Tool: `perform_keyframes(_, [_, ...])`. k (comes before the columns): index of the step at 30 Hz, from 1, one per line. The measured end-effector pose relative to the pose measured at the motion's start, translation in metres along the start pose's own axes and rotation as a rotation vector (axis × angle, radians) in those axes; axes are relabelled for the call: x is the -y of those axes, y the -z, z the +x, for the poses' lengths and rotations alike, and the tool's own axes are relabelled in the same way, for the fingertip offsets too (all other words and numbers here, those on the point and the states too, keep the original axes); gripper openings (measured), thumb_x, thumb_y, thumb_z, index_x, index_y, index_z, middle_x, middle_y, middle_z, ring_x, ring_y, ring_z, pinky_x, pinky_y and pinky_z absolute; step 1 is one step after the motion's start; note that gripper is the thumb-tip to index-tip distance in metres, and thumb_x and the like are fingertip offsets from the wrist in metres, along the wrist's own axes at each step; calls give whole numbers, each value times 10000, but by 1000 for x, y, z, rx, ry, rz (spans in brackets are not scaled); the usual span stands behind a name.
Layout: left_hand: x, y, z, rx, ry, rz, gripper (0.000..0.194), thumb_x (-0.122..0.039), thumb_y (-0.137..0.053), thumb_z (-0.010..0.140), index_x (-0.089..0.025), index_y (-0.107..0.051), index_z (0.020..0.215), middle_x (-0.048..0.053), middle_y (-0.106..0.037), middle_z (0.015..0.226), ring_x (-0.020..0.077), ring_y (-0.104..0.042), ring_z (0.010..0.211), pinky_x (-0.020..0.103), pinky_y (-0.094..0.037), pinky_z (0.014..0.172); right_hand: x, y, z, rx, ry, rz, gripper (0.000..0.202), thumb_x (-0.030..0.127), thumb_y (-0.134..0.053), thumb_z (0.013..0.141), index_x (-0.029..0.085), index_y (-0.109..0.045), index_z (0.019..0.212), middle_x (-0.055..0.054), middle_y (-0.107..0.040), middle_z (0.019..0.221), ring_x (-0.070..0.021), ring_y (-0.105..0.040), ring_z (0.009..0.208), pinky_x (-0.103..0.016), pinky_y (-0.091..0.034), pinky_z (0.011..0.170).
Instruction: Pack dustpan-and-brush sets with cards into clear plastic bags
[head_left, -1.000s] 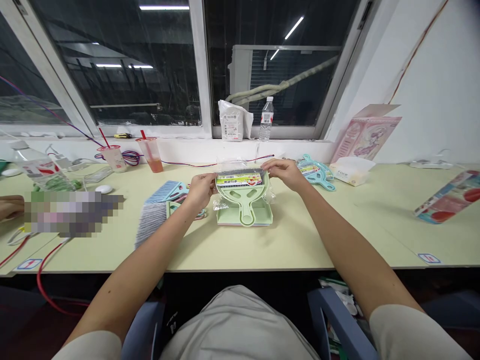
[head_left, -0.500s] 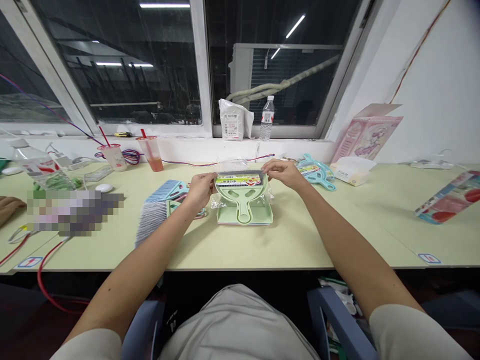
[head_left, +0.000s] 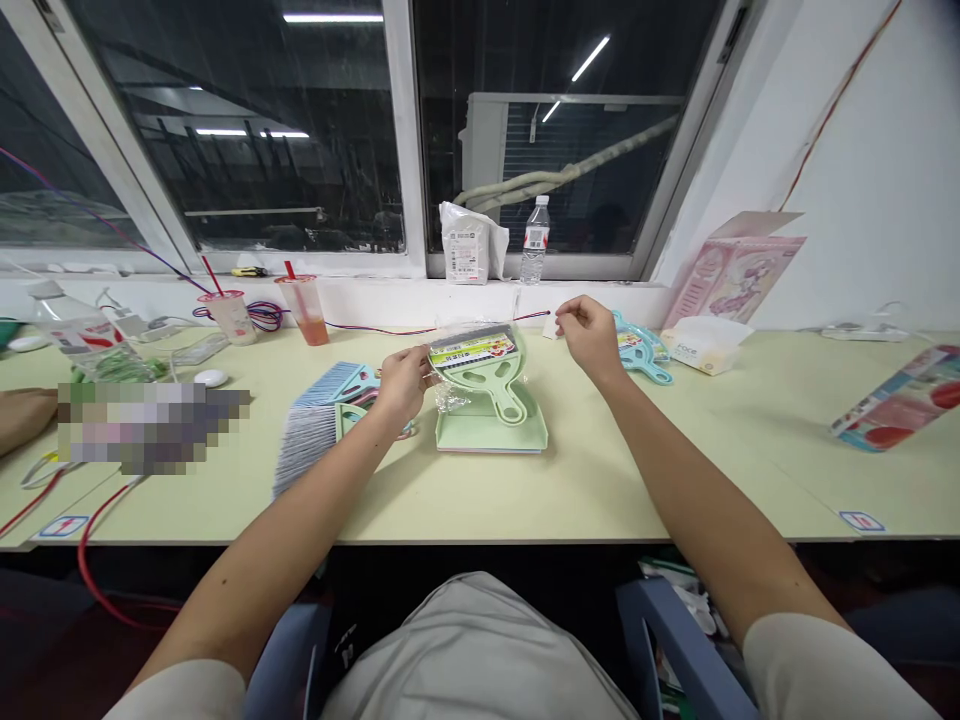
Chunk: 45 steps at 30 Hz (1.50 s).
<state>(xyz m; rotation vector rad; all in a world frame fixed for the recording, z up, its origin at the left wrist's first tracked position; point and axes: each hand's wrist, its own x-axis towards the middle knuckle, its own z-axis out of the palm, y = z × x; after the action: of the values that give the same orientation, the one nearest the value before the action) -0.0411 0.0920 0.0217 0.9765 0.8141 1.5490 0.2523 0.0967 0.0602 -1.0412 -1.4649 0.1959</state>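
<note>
My left hand (head_left: 405, 383) grips the left edge of a small green dustpan set (head_left: 484, 372) in crinkled clear plastic, with a printed label and dark bristles across its top. The set hangs tilted, handle pointing down to the right. Below it a larger green dustpan (head_left: 491, 436) rests on the table, a pink edge showing under it. My right hand (head_left: 591, 335) is raised apart from the set, fingers pinched at a small white scrap (head_left: 550, 326). Behind that hand lies a light blue dustpan set (head_left: 646, 352). Beside my left forearm lie broom heads with grey bristles (head_left: 304, 440).
Drink cups (head_left: 302, 308) with red straws and a large bottle (head_left: 82, 325) stand at the back left. A water bottle (head_left: 535, 240) and white package (head_left: 465, 243) are on the sill. A tissue pack (head_left: 707, 345) and pink box (head_left: 739, 268) stand right. Another person's hand (head_left: 28, 418) shows far left.
My right hand has let go of the wrapped dustpan set and moved slightly right and up. The set, now held by my left hand alone, has tilted with its handle swinging right.
</note>
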Motion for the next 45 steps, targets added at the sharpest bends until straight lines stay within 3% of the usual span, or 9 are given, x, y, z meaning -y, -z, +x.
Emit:
perform_keyframes(3, [-1,-4,-6,-16,-27,-60,156,-253,-723,814,-137,-624,848,89,-697,850,166,-682,734,288,-552,624,34,-1,-20,225,-21,-211,341,492,-616,884,205,-612,700,-30,-614,641,-198,-594,668,-328,-443,626])
perform_keyframes(6, [-1,-7,-10,5,-49,-111,164,-251,-725,827,-147,-606,871,98,-714,934,162,-693,785,291,-568,661,47,-10,-42,469,-12,-360,465,661,-690,821,230,-607,668,-52,-621,657,-230,-607,734,-334,-415,650])
perform_keyframes(13, [0,-8,-12,148,-57,-121,363,-378,-839,780,-186,-558,904,59,-707,995,168,-698,959,357,-583,884,29,-20,-43,563,-46,-511,466,632,-669,856,243,-556,625,-80,-585,657,-243,-577,712,-339,-367,632])
perform_keyframes(19, [6,-9,-11,236,-160,-39,446,-381,-901,686,-176,-546,862,-27,-609,789,137,-664,803,416,-590,901,32,-4,-36,629,-64,-575,427,528,-603,906,212,-566,620,-37,-578,606,-178,-503,599,-317,-297,576])
perform_keyframes(24, [14,-5,-9,266,-159,245,474,-295,-863,710,-180,-527,1024,21,-672,842,181,-680,793,392,-573,811,-13,23,-7,573,-27,-657,242,378,-593,895,185,-710,808,-54,-676,738,-209,-581,716,-302,-359,639])
perform_keyframes(28, [17,1,-5,140,-335,509,219,-294,-701,841,-189,-566,979,35,-660,857,176,-655,812,321,-512,778,-67,62,18,612,-52,-812,217,291,-560,905,172,-741,897,-107,-736,944,-250,-634,879,-301,-407,718])
perform_keyframes(32, [13,2,-8,109,-487,654,96,-251,-624,868,-205,-603,950,35,-665,892,175,-630,839,296,-468,789,-118,88,19,688,-176,-938,236,234,-565,914,159,-754,1035,-145,-743,1077,-280,-655,1007,-317,-443,834])
perform_keyframes(37, [9,0,-14,117,-501,667,90,-182,-601,841,-212,-608,926,33,-677,885,189,-640,866,299,-462,824,-156,86,7,769,-200,-924,285,169,-593,895,151,-743,1137,-177,-721,1172,-296,-646,1089,-342,-449,912])
perform_keyframes(45, [7,0,-15,142,-532,745,104,-156,-579,836,-218,-618,909,33,-680,871,195,-627,833,312,-450,813,-157,74,5,801,-139,-1004,284,82,-580,814,156,-721,1049,-160,-716,1140,-260,-656,1026,-302,-455,863])
